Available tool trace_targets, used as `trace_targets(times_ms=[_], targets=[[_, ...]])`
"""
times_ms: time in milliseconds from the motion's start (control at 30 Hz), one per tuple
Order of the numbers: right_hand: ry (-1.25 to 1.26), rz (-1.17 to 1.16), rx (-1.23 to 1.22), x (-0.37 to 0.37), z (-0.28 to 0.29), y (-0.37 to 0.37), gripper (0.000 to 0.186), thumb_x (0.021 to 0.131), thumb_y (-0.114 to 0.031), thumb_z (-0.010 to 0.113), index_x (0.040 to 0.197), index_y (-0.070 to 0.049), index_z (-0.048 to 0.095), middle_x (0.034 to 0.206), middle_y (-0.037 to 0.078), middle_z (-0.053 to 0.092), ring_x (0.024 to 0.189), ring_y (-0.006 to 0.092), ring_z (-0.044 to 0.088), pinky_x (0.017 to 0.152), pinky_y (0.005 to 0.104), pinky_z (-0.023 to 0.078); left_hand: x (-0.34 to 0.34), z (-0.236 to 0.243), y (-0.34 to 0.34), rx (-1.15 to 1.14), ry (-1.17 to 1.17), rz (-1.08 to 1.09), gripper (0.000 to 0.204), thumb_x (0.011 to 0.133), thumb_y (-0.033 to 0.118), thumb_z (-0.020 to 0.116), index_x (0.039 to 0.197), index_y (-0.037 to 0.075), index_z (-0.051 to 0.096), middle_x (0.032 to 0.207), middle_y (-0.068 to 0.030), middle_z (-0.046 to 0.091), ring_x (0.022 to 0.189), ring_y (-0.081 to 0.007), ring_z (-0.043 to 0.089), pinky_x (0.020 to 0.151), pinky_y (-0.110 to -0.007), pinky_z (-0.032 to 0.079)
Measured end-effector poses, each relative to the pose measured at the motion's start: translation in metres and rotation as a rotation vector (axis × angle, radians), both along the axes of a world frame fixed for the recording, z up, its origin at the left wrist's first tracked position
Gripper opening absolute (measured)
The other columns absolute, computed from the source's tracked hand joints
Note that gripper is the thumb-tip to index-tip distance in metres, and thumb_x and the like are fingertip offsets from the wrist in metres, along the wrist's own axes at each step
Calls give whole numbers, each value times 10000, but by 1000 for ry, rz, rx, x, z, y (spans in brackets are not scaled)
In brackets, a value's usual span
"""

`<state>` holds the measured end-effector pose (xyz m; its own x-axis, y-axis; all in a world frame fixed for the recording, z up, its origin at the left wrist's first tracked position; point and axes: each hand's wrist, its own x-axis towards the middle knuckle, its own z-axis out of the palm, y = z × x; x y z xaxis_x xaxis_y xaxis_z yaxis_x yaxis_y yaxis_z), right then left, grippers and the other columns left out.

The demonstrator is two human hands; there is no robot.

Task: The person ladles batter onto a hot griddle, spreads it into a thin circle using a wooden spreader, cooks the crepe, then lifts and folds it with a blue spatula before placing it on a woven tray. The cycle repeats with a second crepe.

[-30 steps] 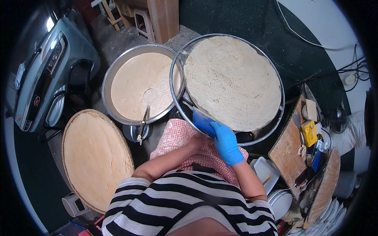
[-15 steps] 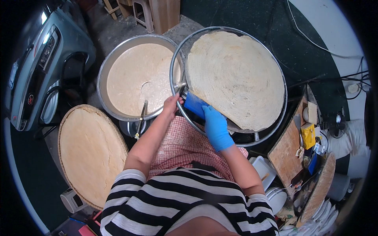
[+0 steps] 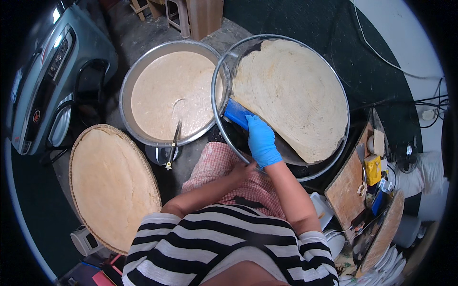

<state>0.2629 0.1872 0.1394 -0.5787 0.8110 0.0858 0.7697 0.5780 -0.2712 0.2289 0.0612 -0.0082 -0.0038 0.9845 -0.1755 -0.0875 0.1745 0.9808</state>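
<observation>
My right hand (image 3: 262,141), in a blue glove, grips a blue flat scraper (image 3: 235,113) at the left front edge of a large thin pancake (image 3: 291,95). The pancake lies on a round dark griddle (image 3: 289,148), and a strip of griddle shows bare along its left front edge. A metal ring (image 3: 215,106) runs around the griddle. My left hand (image 3: 244,172) is low by the front of the ring, close to my right wrist. Its fingers are dark and smeared, so their grip is unclear.
Left of the griddle stands a wide metal basin (image 3: 125,102) of pale batter, with a ladle (image 3: 175,138) leaning in it. A round tray of stacked pancakes (image 3: 112,188) is nearer, at left. A scooter (image 3: 62,71) stands far left; a cluttered wooden board (image 3: 348,190) is at right.
My left hand has left the ring's left side and come down and right to its front. The pancake's left front edge has shifted back, and more griddle shows.
</observation>
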Motion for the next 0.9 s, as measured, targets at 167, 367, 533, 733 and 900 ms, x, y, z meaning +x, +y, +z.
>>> trace_targets(times_ms=[167, 367, 533, 733, 900], targets=[[100, 58, 138, -10, 2, 18, 127, 819, -47, 454, 915, -29, 535, 835, 167, 565, 768, 335, 583, 666, 413, 478, -92, 4, 73, -385, -413, 433, 335, 831, 390, 594, 797, 58, 578, 699, -40, 584, 641, -131, 536, 580, -252, 425], [29, -15, 68, -20, 2, 36, 232, 801, -25, 450, 1009, -34, 551, 924, 172, 586, 811, 346, 589, 719, 419, 474, -116, 14, 79, -403, -412, 475, 301, 904, 316, 497, 804, 46, 586, 695, -62, 600, 644, -143, 559, 584, -253, 429], [-20, -21, 40, -22, -3, 47, 297, 795, -21, 443, 1067, -38, 562, 968, 177, 599, 835, 348, 591, 747, 418, 471, -27, 19, 11, -430, -209, 204, 256, 902, 255, 502, 817, 22, 564, 714, -44, 576, 648, -150, 539, 610, -284, 431], [47, 9, 93, -29, -8, 57, 299, 800, -27, 443, 1073, -45, 564, 970, 179, 602, 843, 345, 592, 749, 419, 471, -71, 20, 55, -305, -424, 422, 244, 864, 285, 569, 853, 41, 559, 772, -43, 586, 690, -135, 546, 633, -274, 447], [-10, -5, 64, -37, -6, 62, 297, 811, -31, 434, 1077, -49, 563, 943, 183, 603, 842, 342, 594, 749, 423, 473, -107, 18, 73, -344, -310, 457, 245, 889, 250, 523, 799, 26, 559, 676, -60, 595, 632, -153, 570, 581, -288, 448]])
